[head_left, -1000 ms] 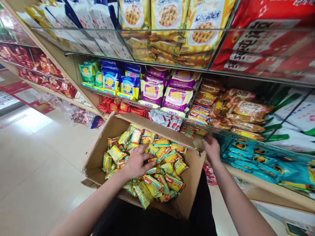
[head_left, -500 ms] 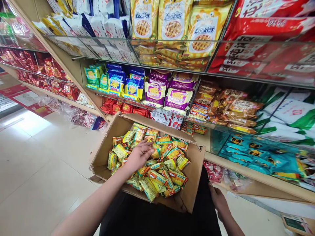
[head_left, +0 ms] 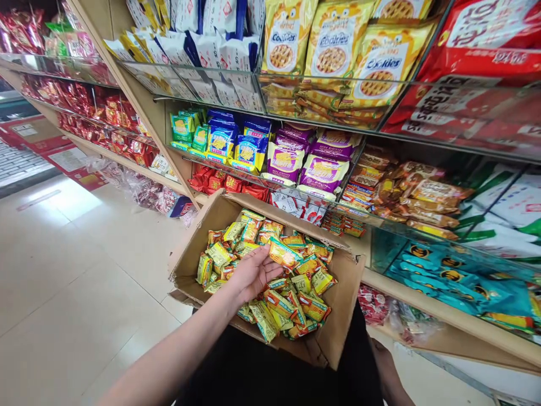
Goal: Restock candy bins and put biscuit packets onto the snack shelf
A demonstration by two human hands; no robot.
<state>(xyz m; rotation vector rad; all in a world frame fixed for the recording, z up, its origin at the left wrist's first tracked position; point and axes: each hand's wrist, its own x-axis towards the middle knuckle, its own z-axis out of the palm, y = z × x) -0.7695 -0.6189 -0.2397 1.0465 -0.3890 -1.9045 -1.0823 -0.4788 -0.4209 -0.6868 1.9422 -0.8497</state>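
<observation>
An open cardboard box (head_left: 344, 316) rests against my dark-clothed legs, holding many small yellow and orange snack packets (head_left: 264, 321). Over the packets is my left hand (head_left: 253, 273), palm turned partly up, pinching one yellow packet (head_left: 284, 254) between thumb and fingers. My right hand (head_left: 382, 358) hangs low beside my right leg, to the right of the box. It is partly hidden by the leg, and its fingers cannot be made out.
Shelves with glass fronts (head_left: 313, 115) stand just beyond the box, filled with cookie bags (head_left: 332, 45), purple biscuit packs (head_left: 323, 172) and turquoise packets (head_left: 448, 276). Plastic-bagged goods (head_left: 147, 189) lie on the tiled floor (head_left: 101, 270) at left.
My left hand has turned its palm upward and lifted a packet from the pile. The view has shifted, so shelves and box appear farther right. My right hand is more hidden behind the leg.
</observation>
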